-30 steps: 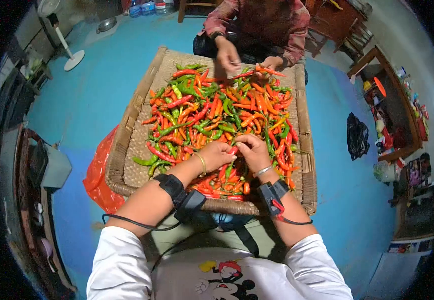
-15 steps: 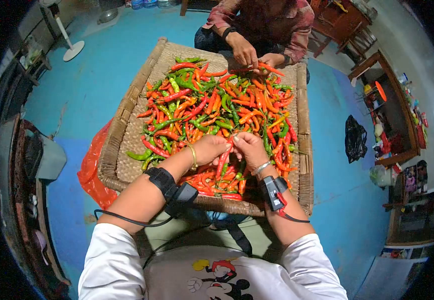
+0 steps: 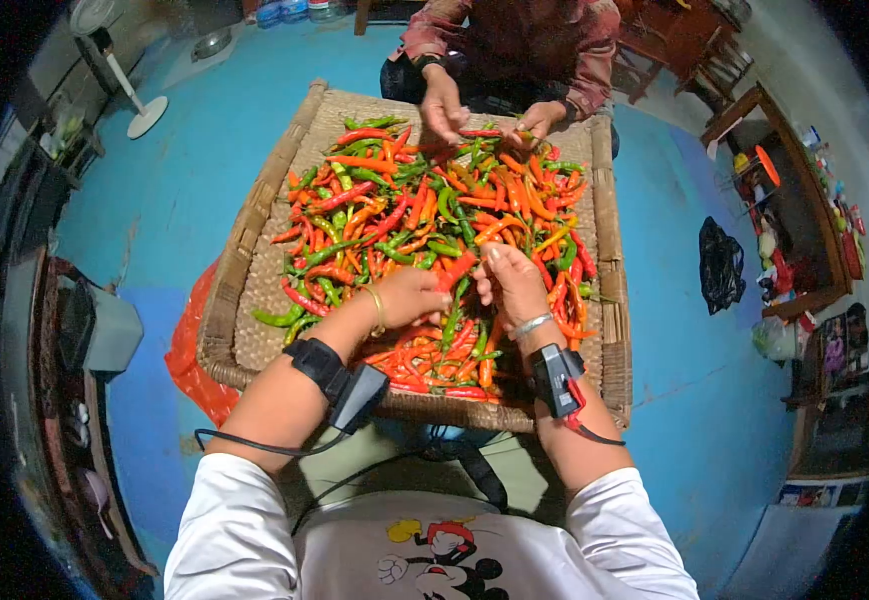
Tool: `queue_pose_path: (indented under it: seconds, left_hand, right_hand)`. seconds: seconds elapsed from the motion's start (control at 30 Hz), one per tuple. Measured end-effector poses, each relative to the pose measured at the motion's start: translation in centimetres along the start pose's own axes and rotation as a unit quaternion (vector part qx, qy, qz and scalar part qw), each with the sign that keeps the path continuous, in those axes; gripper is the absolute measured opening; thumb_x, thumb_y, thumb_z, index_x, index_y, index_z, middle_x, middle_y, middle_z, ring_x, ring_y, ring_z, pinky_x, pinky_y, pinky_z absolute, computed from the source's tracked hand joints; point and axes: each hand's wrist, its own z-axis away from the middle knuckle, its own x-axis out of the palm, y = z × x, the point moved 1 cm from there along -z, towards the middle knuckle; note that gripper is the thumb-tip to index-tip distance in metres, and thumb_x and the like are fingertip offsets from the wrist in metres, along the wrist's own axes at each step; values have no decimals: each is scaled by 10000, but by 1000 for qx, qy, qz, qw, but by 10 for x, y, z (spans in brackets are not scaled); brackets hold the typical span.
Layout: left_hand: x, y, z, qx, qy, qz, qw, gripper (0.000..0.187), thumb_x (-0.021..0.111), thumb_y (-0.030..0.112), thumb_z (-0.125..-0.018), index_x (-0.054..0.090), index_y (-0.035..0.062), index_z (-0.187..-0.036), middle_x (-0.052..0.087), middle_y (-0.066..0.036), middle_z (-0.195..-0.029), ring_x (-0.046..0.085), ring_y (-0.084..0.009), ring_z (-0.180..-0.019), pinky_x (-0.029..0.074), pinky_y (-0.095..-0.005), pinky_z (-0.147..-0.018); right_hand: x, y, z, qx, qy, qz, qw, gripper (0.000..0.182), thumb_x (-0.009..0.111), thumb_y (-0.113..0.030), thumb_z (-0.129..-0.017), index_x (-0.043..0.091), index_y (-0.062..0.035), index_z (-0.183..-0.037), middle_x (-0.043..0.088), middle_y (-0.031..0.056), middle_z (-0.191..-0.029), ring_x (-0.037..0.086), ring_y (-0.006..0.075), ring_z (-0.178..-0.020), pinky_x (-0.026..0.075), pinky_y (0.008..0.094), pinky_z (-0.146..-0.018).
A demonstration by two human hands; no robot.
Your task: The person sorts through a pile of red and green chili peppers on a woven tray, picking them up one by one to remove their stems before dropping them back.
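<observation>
A woven basket tray (image 3: 217,325) holds a heap of red, orange and green chili peppers (image 3: 425,215). Over its near half, my left hand (image 3: 407,298) is closed on a red chili pepper (image 3: 458,270), which points up and to the right. My right hand (image 3: 515,287) is just right of that pepper, apart from it. Its thumb and forefinger are pinched together, and whatever sits between them is too small to make out. Loose chilies lie under both hands.
Across the tray, another person's hands (image 3: 443,105) work over the far chilies. A red plastic bag (image 3: 195,350) lies left of the tray, a black plastic bag (image 3: 721,268) on the floor to the right. A white stand (image 3: 147,117) is at the far left.
My right hand has moved right and up, off the red chili that both hands touched; my left hand keeps it. The other person's hands have moved apart.
</observation>
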Motion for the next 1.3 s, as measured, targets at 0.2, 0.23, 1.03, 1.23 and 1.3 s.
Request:
queue_pose_path:
  seconds: [0.2, 0.23, 1.03, 1.23, 1.3]
  left_hand:
    - [-37, 31, 12, 246, 221, 453, 828, 211, 465, 187, -823, 474, 38, -972, 550, -17, -720, 498, -71, -541, 426, -187, -476]
    - [-40, 34, 15, 254, 274, 485, 791, 242, 462, 172, -824, 443, 29, -1017, 545, -23, -745, 506, -79, -569, 437, -193, -490]
    - [-1, -3, -8, 43, 67, 203, 976, 168, 526, 141, -782, 456, 50, -906, 529, -1, -661, 513, -64, -523, 412, -167, -424]
    - [-4, -8, -10, 65, 100, 203, 972, 150, 497, 208, -808, 500, 69, -864, 535, 8, -674, 498, -55, -542, 401, -157, -443]
    - [-2, -4, -7, 8, 106, 217, 970, 199, 489, 240, -814, 526, 47, -788, 534, -2, -655, 472, -46, -508, 387, -160, -413]
  right_hand:
    - [-10, 25, -10, -1, -87, 348, 933, 161, 518, -165, -764, 560, -39, -855, 563, 50, -650, 536, 139, -565, 434, 259, -512]
    - [-8, 26, -6, -81, -113, 470, 871, 169, 532, -196, -739, 567, -51, -818, 574, 82, -686, 549, 200, -610, 437, 307, -564]
    - [22, 10, 7, -112, -64, 220, 967, 271, 557, -72, -728, 477, -17, -980, 487, -17, -649, 444, 46, -592, 381, 192, -541]
    - [22, 13, 11, -130, -96, 442, 882, 221, 614, -184, -676, 505, -59, -823, 536, 96, -566, 538, 235, -521, 413, 310, -489]
    - [20, 16, 8, -165, -82, 452, 873, 187, 616, -183, -676, 511, -58, -767, 540, 103, -573, 538, 245, -524, 412, 315, -488]
